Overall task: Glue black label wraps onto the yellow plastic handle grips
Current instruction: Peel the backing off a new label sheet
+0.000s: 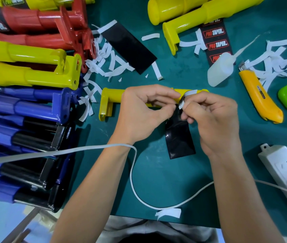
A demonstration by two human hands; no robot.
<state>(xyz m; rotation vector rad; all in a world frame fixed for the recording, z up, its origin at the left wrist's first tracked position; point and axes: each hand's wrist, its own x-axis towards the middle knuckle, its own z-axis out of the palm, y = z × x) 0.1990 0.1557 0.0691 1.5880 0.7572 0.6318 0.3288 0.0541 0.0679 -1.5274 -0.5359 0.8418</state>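
Both hands meet over the green mat (156, 172): the left hand (139, 113) pinches the top edge of a glossy, rectangular black label wrap (179, 137), and the right hand (214, 123) pinches a curling white paper strip (190, 92) there. A smooth yellow handle grip (111, 99) lies just behind.

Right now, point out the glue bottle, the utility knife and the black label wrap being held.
glue bottle (219, 69): head view, middle of the white body.
utility knife (257, 95): head view, yellow handle at mid-length.
black label wrap (180, 139): head view, glossy face hanging below the fingers.
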